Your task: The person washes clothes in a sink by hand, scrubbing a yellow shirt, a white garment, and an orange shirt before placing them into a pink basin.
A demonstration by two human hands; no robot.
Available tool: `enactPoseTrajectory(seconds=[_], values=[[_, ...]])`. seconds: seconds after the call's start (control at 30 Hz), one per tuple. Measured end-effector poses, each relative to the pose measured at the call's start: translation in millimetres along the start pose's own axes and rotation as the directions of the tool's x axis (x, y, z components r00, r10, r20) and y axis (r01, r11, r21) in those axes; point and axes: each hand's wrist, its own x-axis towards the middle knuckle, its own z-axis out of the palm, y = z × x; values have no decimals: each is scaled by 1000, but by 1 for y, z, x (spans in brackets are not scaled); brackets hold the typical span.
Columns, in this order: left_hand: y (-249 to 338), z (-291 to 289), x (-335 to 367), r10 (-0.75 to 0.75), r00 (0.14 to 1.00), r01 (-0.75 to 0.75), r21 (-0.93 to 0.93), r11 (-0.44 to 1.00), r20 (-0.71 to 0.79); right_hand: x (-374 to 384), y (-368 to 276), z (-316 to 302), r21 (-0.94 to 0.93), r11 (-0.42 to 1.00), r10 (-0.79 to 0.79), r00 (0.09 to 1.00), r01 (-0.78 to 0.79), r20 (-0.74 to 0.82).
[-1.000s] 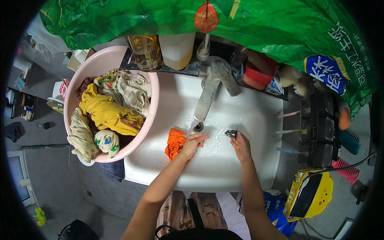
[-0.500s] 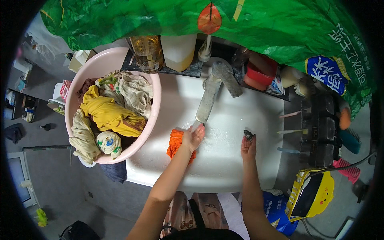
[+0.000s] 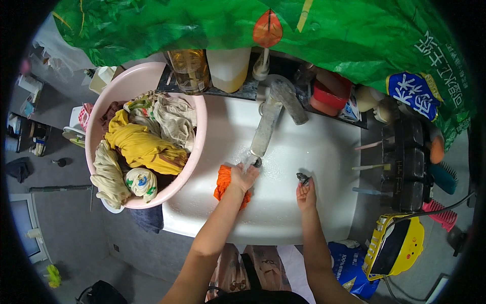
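Note:
Over the white sink (image 3: 283, 213), my left hand (image 3: 245, 177) lies palm up under water running from the grey tap (image 3: 265, 131). Its fingers are stretched out and nothing rests on the palm. Beside that hand, partly behind its wrist, a crumpled wet orange cloth (image 3: 223, 181) lies in the basin. To the right, my right hand (image 3: 307, 196) pinches a small dark grey lump (image 3: 302, 178) with a lighter patch at its fingertips. What the lump is cannot be made out.
A pink tub (image 3: 202, 126) at the left holds twisted yellow and cream clothes. Bottles (image 3: 229, 71) and a red container (image 3: 326, 99) line the dark shelf behind the tap. A green plastic package (image 3: 202, 23) hangs above; toothbrushes (image 3: 371, 167) jut from a black holder at right.
My right hand has moved a little left, nearer the tap, with the dark lump turned in its fingertips. The left hand stays under the water.

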Motion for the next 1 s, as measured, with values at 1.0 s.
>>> enactPoseTrajectory(seconds=[1.0], values=[[11,-37,-93,377,795,-43,664,-747,475,54,109,79,-749,-181,-232,712,638,663]])
